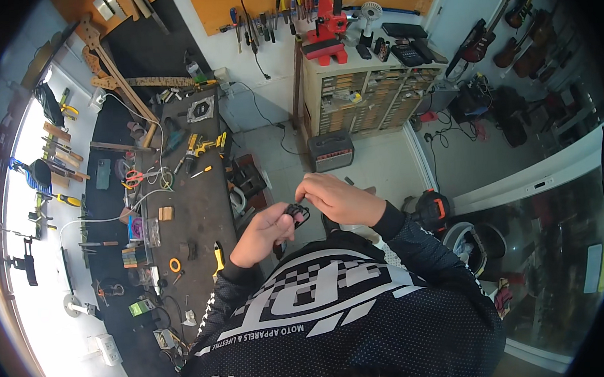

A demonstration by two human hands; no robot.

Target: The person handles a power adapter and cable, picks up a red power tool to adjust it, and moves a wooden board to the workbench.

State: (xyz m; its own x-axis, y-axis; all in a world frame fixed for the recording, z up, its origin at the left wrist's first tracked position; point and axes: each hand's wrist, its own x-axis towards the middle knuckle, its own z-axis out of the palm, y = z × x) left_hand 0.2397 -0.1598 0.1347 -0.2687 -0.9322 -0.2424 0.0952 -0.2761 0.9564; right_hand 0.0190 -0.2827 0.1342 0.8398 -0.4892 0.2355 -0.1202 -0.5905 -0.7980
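Note:
My left hand (267, 232) is closed around a small black openwork piece (299, 214) with thin bars or loops; its exact kind is too small to tell. Just to the right and a little farther off, my right hand (340, 199) pinches at a thin dark end that sticks up from that piece. Both hands are close together in front of my body, above the floor and right of the workbench (200, 200). The fingertips of my right hand partly hide what they grip.
On the bench lie a yellow-black drill (196, 152), a yellow screwdriver (203, 171), red-handled scissors (135, 177), a yellow tape roll (175, 265) and a yellow-handled cutter (218, 259). Ahead stand a small amplifier (331, 151) and a drawer cabinet (372, 92) bearing a red press (328, 27).

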